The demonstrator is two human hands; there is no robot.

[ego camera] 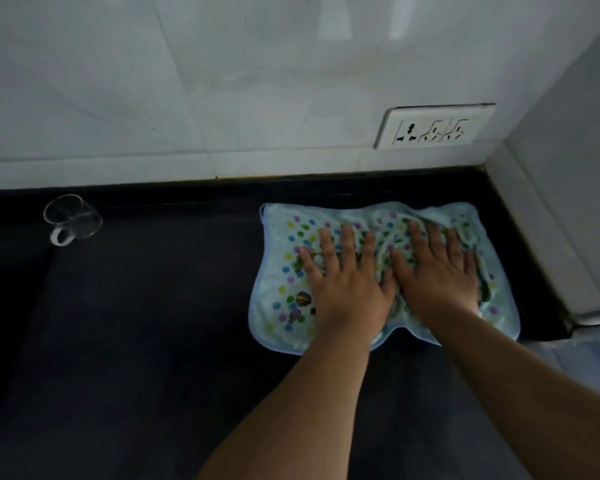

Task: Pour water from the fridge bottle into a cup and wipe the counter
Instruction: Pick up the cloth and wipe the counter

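A light blue cloth (281, 237) with coloured dots lies spread on the black counter (136, 323), near the right corner by the wall. My left hand (343, 282) and my right hand (437, 271) press flat on it side by side, fingers spread and pointing toward the wall. The cloth is bunched between the two hands. A clear glass cup (71, 218) with a handle stands at the back left of the counter, well away from the hands. No water bottle is in view.
A white tiled wall (222, 81) runs along the back, with a white socket plate (433, 126) low on it above the cloth. A white side wall (568, 168) closes the counter on the right.
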